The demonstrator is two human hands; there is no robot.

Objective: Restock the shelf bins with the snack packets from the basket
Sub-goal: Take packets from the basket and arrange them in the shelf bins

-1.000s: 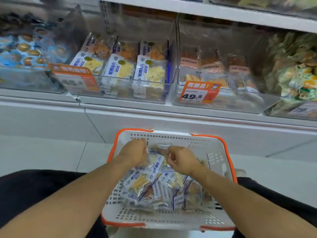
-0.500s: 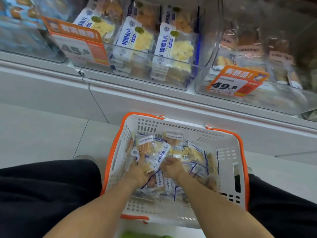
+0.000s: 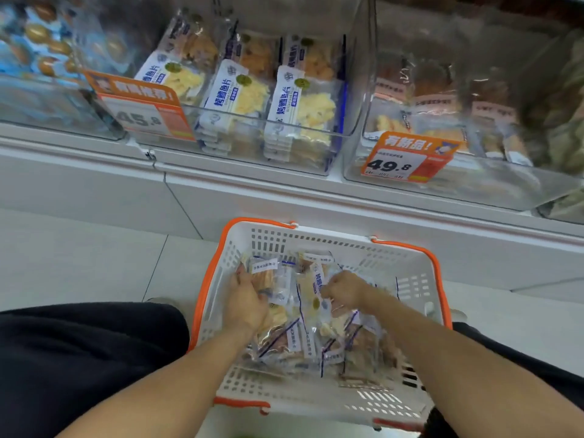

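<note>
Person crouched at a white basket (image 3: pixel 414 286) with orange rim, on the floor at 6 o'clock of the shelf. Both hands are down in the basket among a heap of clear snack packets (image 3: pixel 303 343). Left hand (image 3: pixel 245 303) lies at 9 o'clock of the heap, fingers curled round a packet (image 3: pixel 265 276) with brownish contents and a white label; that packet pokes out past the fingertips toward 12 o'clock, touching the hand. Right hand (image 3: pixel 343 290) sits at 1 o'clock of the heap, closed in a fist, pinching the edge of a yellow packet (image 3: pixel 311 295) with a blue-and-white label; the packet hangs at 9 o'clock of that hand, between the two hands. The rest of the packets lie loose under and behind both wrists, toward 6 o'clock, touching the forearms. Dark trouser knees on both sides of the basket. Above, at 12 o'clock, a clear bin (image 3: pixel 335 134) holds upright stacks of yellow fish-slice packs, front rows with white-and-blue labels, darker packs behind them. An orange tag (image 3: pixel 143 112) reading 45.8 hangs at the bin's 9 o'clock front. At 2 o'clock a second bin (image 3: pixel 505 191) holds brownish packs, blurred, with an orange tag reading 49.8 (image 3: pixel 407 158) on its front. Far bins at 10 and 3 o'clock are too blurred to tell their contents.
</note>
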